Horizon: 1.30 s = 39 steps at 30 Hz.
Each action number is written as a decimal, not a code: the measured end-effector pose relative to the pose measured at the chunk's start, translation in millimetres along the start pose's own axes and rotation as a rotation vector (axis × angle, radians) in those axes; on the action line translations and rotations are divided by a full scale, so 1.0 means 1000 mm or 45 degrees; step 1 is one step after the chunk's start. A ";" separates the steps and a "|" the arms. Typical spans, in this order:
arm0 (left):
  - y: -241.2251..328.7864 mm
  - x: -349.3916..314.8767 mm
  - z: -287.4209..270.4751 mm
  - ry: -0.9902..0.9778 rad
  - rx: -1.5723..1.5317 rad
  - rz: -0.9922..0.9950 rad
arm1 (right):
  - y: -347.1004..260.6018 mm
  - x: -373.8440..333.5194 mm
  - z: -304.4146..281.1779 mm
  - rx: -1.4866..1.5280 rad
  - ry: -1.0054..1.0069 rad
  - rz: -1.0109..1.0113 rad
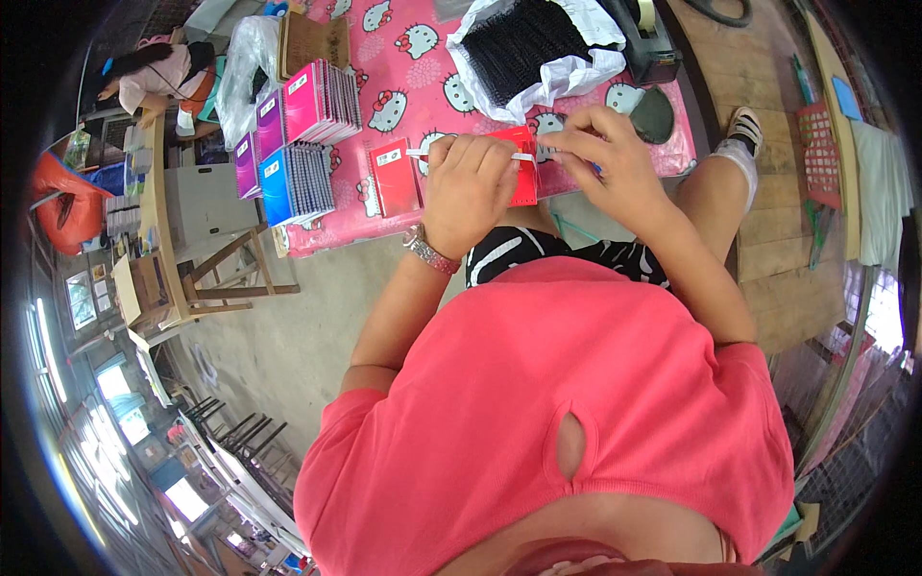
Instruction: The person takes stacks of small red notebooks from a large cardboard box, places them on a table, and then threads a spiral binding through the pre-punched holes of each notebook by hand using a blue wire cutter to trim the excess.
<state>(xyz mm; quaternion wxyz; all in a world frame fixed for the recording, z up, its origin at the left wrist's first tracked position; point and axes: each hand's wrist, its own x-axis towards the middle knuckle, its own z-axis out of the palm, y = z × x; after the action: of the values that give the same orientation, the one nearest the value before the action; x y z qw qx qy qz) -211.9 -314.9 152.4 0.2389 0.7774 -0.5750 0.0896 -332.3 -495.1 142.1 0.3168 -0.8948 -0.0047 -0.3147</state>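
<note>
My left hand (pixel 471 187) is closed round a thin white strip (pixel 417 153), whose ends stick out on both sides of the fingers. Under it lies a red notebook cover (pixel 524 188) with a row of small holes along its right edge. Close to that edge is my right hand (pixel 615 165), thumb and fingers bent together in a pinch; what sits between them is too small to make out. To the left, a second red notebook (pixel 395 179) lies flat on the pink patterned table cover (pixel 387 111). Black spiral binding coils (pixel 519 46) are heaped in white wrapping (pixel 603 65) beyond my hands.
Stacks of pink notebooks (pixel 322 101), blue notebooks (pixel 297 182) and purple notebooks (pixel 247 165) stand on the table's left. A tape dispenser (pixel 655 56) and a dark round pad (pixel 653 116) are at the right. Another person (pixel 163 77) sits far left, near a wooden bench (pixel 230 269).
</note>
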 end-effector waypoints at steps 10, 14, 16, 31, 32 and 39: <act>0.003 -0.002 -0.001 0.013 -0.015 -0.024 | -0.004 -0.009 -0.002 0.545 -0.303 0.404; 0.008 -0.002 -0.001 0.053 -0.019 -0.009 | -0.021 -0.004 -0.006 0.395 -0.226 0.262; 0.010 -0.004 -0.001 0.069 -0.007 0.020 | -0.023 -0.002 -0.013 0.319 -0.356 0.272; -0.001 -0.021 0.002 0.055 -0.014 0.043 | 0.116 -0.035 -0.038 -0.435 -0.350 0.313; -0.003 -0.018 0.002 0.049 -0.048 0.071 | 0.131 -0.047 -0.038 -0.419 -0.408 0.298; -0.006 -0.022 0.000 0.034 -0.035 0.078 | 0.108 -0.014 -0.046 -0.442 -0.607 0.496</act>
<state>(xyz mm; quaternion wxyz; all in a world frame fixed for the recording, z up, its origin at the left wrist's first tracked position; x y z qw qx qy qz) -213.3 -294.4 141.4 0.2543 0.7548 -0.5965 0.0991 -346.7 -604.8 100.4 0.2042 -0.9677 0.1457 -0.0267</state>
